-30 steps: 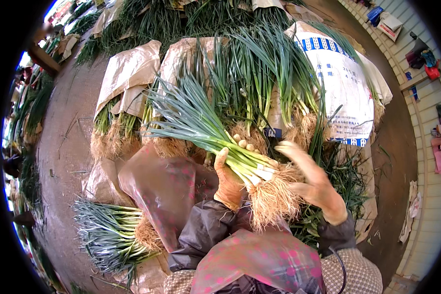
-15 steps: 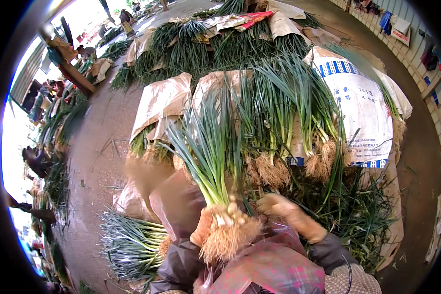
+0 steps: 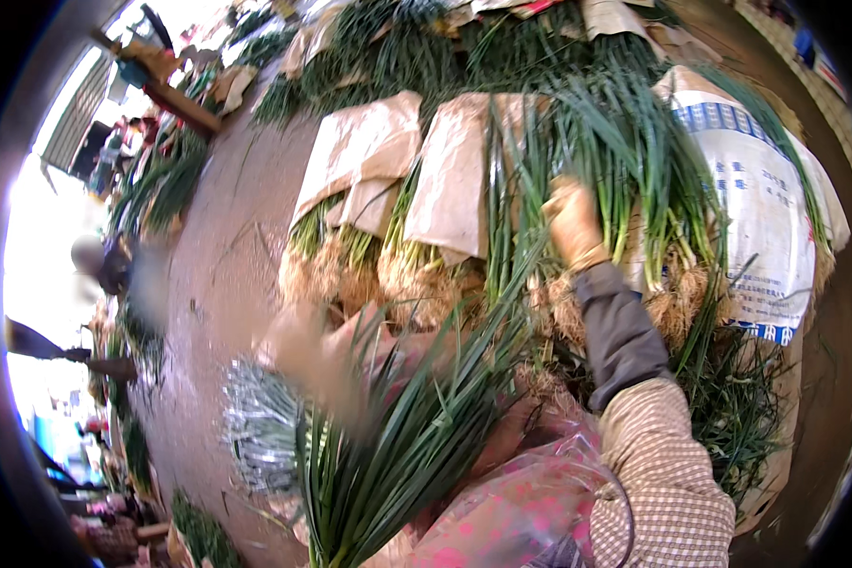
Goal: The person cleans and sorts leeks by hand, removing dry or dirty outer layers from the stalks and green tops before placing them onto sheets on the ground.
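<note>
My right hand (image 3: 574,227), in a tan glove, reaches forward with its fingers closed around stalks in a row of long green onions (image 3: 625,180). Their shaggy roots (image 3: 677,298) point toward me. A loose bunch of green onions (image 3: 407,426) slants across my lap, leaves upward and to the right, its lower end running off the bottom edge. My left hand is out of sight. Pink-spotted clear plastic (image 3: 511,511) covers my lap.
Tan sacking (image 3: 369,142) and a white printed sack (image 3: 753,208) lie over the onions ahead. Another bunch (image 3: 260,426) rests on the wet floor at left. Loose green leaves (image 3: 738,407) pile at right. A wooden post (image 3: 185,109) stands at far left.
My right hand has moved forward from beside my lap to the onion row. The upright bunch in my left hand has swung down, roots and left hand leaving view. The camera view has shifted.
</note>
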The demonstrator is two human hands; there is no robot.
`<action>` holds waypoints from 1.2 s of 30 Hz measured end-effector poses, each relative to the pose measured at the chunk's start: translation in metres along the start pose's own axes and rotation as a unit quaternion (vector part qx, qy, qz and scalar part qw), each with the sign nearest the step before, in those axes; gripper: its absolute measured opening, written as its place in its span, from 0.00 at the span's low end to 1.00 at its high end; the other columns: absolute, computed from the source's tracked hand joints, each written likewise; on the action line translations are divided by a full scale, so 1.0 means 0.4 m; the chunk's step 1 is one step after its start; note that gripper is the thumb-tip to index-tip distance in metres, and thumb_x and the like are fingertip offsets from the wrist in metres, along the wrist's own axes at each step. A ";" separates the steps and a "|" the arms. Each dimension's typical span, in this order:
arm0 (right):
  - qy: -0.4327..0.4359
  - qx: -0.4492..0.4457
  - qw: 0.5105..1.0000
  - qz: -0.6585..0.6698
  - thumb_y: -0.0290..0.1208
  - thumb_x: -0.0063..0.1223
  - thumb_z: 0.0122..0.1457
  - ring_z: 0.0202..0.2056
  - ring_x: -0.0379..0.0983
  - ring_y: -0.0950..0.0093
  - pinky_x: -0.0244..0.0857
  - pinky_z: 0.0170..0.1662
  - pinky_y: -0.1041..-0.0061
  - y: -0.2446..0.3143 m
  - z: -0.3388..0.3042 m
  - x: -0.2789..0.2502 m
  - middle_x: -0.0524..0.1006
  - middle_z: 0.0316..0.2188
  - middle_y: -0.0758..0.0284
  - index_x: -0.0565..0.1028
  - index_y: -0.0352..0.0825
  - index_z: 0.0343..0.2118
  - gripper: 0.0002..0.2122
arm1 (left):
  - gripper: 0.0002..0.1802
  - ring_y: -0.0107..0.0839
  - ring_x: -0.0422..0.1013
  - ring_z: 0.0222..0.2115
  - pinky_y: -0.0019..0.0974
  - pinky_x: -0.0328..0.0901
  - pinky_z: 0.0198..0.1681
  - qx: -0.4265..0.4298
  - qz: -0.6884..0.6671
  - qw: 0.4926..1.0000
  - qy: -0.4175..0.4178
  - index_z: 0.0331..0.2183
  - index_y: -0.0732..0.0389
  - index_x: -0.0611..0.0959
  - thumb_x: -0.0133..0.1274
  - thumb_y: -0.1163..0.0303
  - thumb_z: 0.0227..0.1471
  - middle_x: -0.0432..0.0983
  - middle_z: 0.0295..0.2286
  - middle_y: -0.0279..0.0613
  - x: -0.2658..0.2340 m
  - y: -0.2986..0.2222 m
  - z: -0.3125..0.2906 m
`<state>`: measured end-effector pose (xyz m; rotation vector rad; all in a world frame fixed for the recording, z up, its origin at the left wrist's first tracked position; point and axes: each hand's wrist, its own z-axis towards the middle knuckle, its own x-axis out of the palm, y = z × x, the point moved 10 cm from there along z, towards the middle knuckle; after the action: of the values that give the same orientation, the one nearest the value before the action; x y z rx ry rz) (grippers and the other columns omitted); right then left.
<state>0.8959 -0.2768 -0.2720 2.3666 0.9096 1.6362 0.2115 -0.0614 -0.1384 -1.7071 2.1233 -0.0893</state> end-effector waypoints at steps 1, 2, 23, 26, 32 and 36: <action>0.072 -0.012 0.997 0.035 0.27 0.42 0.60 0.13 0.54 0.85 0.52 0.16 0.82 0.083 0.049 0.013 0.59 0.14 0.80 0.69 0.43 0.26 0.06 | 0.25 0.38 0.71 0.31 0.40 0.68 0.39 -0.012 0.040 0.999 -0.020 0.43 0.56 0.75 0.54 0.51 0.48 0.73 0.27 0.41 -0.002 0.051 -0.028; 0.023 -0.071 0.996 -0.053 0.28 0.43 0.60 0.14 0.55 0.85 0.53 0.17 0.82 0.164 -0.012 0.031 0.58 0.14 0.79 0.69 0.44 0.26 0.06 | 0.25 0.38 0.71 0.31 0.40 0.68 0.38 -0.030 0.066 0.997 -0.031 0.43 0.56 0.75 0.54 0.50 0.48 0.73 0.27 0.41 -0.007 0.104 -0.039; 0.075 -0.010 0.730 -0.679 0.39 0.49 0.63 0.13 0.61 0.84 0.62 0.16 0.81 0.113 -0.126 -0.071 0.69 0.15 0.74 0.73 0.33 0.48 0.16 | 0.30 0.40 0.77 0.28 0.40 0.70 0.31 0.002 0.236 0.967 -0.092 0.39 0.50 0.82 0.57 0.36 0.44 0.80 0.27 0.44 -0.010 0.276 -0.158; 0.171 -0.178 0.296 -0.923 0.48 0.53 0.59 0.09 0.53 0.84 0.53 0.09 0.82 -0.024 -0.268 0.165 0.61 0.09 0.78 0.57 0.40 0.62 0.32 | 0.29 0.38 0.77 0.28 0.38 0.70 0.31 0.027 0.208 0.973 -0.094 0.41 0.51 0.82 0.58 0.38 0.45 0.80 0.28 0.42 -0.010 0.219 -0.172; 0.593 -0.287 0.219 -0.719 0.33 0.47 0.62 0.13 0.63 0.78 0.60 0.13 0.76 -0.571 -0.621 0.264 0.65 0.11 0.70 0.72 0.37 0.44 0.10 | 0.17 0.44 0.76 0.29 0.41 0.70 0.32 0.054 0.236 0.962 -0.127 0.32 0.56 0.82 0.61 0.61 0.36 0.79 0.26 0.47 -0.036 0.392 -0.151; 0.385 -0.239 0.702 -0.550 0.24 0.47 0.61 0.20 0.70 0.80 0.66 0.20 0.77 -0.242 -0.302 0.349 0.75 0.22 0.71 0.75 0.36 0.28 0.06 | 0.14 0.48 0.75 0.27 0.43 0.69 0.30 0.062 0.227 0.962 -0.140 0.30 0.56 0.81 0.59 0.63 0.36 0.78 0.23 0.48 -0.068 0.240 -0.172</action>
<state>0.7825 -0.1510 -0.1506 0.4047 1.3483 1.8087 0.1034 -0.0260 -0.0972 -1.0558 2.1792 0.1423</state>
